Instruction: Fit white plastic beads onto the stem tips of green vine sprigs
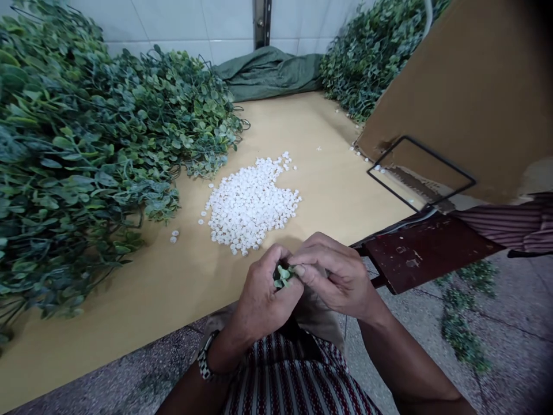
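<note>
My left hand (270, 294) is closed around a small green plastic sprig (283, 275), whose leaves poke out at the top of the fist. Thumb and forefinger of my right hand (334, 274) pinch together at the right side of those leaves; whether they grip a leaf or a small part is hidden. Both hands are close together at the table's front edge, over my lap. Just beyond them a heap of small white round pieces (250, 204) lies on the tan table (173, 294). A few loose white pieces (174, 236) sit left of the heap.
Piles of artificial greenery stand at the left (108, 127) and back right (371, 52). A green cloth (272, 72) lies along the wall. At the right are a cardboard sheet (453, 98), a black wire frame (440, 164) and a dark red stool (427, 253). Greenery (462, 317) lies on the floor.
</note>
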The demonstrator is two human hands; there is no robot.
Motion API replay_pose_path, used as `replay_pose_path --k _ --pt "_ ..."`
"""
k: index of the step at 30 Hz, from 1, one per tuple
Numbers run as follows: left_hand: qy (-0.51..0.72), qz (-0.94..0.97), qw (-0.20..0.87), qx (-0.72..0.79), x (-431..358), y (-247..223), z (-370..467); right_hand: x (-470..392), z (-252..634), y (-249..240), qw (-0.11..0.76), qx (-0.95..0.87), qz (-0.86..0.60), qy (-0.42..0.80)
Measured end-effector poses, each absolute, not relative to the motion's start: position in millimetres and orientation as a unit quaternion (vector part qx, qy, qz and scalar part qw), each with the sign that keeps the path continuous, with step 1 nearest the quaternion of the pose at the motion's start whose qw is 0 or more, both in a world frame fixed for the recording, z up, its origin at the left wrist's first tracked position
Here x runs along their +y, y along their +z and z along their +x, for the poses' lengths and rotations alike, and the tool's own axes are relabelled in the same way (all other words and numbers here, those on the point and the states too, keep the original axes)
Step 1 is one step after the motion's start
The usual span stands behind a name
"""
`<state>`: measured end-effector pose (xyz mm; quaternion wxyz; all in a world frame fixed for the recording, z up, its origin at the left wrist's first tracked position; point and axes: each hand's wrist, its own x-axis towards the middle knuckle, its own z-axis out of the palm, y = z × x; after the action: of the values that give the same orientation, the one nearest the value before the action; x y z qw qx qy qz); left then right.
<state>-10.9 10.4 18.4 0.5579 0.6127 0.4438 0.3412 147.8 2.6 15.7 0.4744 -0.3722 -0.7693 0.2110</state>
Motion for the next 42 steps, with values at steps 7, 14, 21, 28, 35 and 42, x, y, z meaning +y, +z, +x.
replay_pose_path --k 7,14,21,28,35,42 --pt "0.376 0.606 0.544 0.443 10 12 -12 0 145 9 0.453 -0.757 -0.416 0.222" --pt "0.395 0.623 0.509 0.443 10 10 -11 -1 144 4 0.453 -0.779 -0.409 0.144" --pt "0.477 0.638 0.436 0.42 7 6 -6 3 145 14 0.427 -0.783 -0.424 0.162" --pt "0.501 0.554 0.496 0.443 6 0 -7 23 162 23 0.416 -0.786 -0.395 0.231" --pt "0.475 0.394 0.609 0.498 10 -3 -5 105 190 15 0.259 -0.772 -0.573 0.095" --pt "0.478 0.357 0.621 0.509 12 1 -4 114 190 -3 0.228 -0.781 -0.581 0.032"
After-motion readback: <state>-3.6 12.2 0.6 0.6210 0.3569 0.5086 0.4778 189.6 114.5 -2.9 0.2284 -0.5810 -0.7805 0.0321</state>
